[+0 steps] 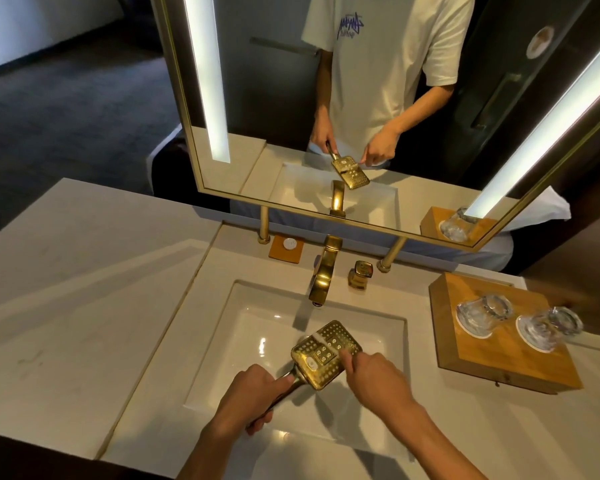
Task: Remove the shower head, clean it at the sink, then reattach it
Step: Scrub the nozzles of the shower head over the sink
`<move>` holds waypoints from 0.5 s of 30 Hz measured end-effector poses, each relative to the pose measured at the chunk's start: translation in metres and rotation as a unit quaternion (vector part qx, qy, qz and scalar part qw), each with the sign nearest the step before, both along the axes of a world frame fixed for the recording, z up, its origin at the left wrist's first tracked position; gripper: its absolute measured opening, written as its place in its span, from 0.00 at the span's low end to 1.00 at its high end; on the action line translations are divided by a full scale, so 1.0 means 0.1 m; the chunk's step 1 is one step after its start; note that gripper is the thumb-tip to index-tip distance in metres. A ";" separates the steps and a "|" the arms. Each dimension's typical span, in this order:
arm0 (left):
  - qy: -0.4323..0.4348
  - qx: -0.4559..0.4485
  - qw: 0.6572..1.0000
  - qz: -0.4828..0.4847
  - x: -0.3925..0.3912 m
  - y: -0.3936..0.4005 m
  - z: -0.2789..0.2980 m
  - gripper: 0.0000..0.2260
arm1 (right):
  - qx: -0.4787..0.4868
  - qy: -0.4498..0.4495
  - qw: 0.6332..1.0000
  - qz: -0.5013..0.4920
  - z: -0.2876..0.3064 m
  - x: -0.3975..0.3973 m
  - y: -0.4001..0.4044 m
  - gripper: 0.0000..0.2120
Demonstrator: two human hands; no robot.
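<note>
A gold rectangular shower head point(321, 355) is held face up over the white sink basin point(243, 344), just in front of the gold faucet point(323, 271). My left hand point(250, 393) grips its handle from below left. My right hand point(371, 375) pinches the head's right edge, thumb on the nozzle face. No water is seen running from the spout.
A gold tap handle point(360, 274) stands right of the faucet. A wooden tray point(499, 358) with two upturned glasses sits on the right of the counter. A small wooden coaster point(286, 247) lies behind the sink. A lit mirror point(326, 98) rises at the back.
</note>
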State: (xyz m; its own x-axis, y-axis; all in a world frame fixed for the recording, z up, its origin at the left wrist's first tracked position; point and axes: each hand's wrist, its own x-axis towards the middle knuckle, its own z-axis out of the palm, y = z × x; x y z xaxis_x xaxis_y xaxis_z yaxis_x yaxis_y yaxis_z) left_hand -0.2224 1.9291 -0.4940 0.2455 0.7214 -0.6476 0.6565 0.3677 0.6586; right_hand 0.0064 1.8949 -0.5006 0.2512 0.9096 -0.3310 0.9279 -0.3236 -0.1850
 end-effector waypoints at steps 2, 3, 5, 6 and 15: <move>-0.005 0.007 1.000 0.003 0.00 0.01 0.00 0.24 | 0.016 0.004 1.000 0.023 -0.02 -0.21 -0.16 0.29; -0.006 0.009 1.000 0.004 0.00 0.01 0.00 0.24 | 0.023 0.005 0.999 0.027 -0.01 -0.25 -0.19 0.30; -0.006 0.010 1.000 0.005 0.00 0.01 -0.01 0.24 | 0.029 0.006 0.999 0.023 0.02 -0.22 -0.13 0.29; -0.004 0.012 1.000 0.001 -0.01 0.02 -0.01 0.25 | 0.026 0.005 1.000 0.011 0.05 -0.15 -0.07 0.28; 0.003 0.013 1.000 -0.005 -0.02 0.02 -0.03 0.24 | 0.016 0.023 0.999 0.017 0.04 -0.25 -0.11 0.29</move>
State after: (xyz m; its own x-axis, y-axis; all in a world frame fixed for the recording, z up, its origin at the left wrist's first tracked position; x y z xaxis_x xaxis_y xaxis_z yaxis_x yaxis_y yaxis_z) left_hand -0.2239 1.9311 -0.4968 0.2496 0.7353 -0.6301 0.6642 0.3435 0.6639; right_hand -0.0183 1.8834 -0.4964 0.2044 0.9277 -0.3123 0.9286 -0.2847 -0.2380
